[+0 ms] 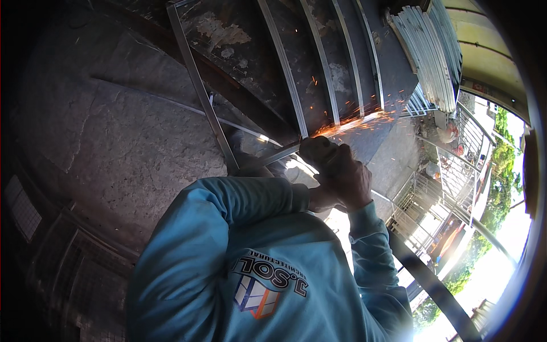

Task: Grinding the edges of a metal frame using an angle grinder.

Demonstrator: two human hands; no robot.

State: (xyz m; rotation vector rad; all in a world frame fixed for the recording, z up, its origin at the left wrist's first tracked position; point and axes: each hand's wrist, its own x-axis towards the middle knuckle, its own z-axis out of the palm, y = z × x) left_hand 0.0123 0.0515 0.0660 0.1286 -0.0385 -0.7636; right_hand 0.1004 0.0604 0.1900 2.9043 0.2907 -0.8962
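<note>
- closest to the camera is the person's own teal long-sleeved shirt (228,256) with a coloured print on the chest, filling the lower middle of the view; both sleeves run up toward the centre
- right hand (350,182) is wrapped tight around the body of a dark angle grinder (319,151); fingers are curled closed over it
- left hand isn't really visible; the left sleeve (250,191) ends right beside the grinder and the hand itself is hidden behind the right hand and the tool, so I can't tell if it's gripping or open
- the grinder sits just above the hands, its front end touching a thin metal bar of a steel frame (296,97); orange sparks (356,121) spray off to the right from that contact spot
- the frame is a set of thin grey bars, several running roughly parallel and one long bar (199,85) on the left side; it lies on a dark, stained, patchy steel desk (228,34)
- left of all that is rough grey concrete floor (114,137)
- further up at top right there's a stack of pale metal strips (430,45)
- far right, past the work, metal railings (456,171) stand in bright sunlight, with green trees (504,165) beyond
</note>
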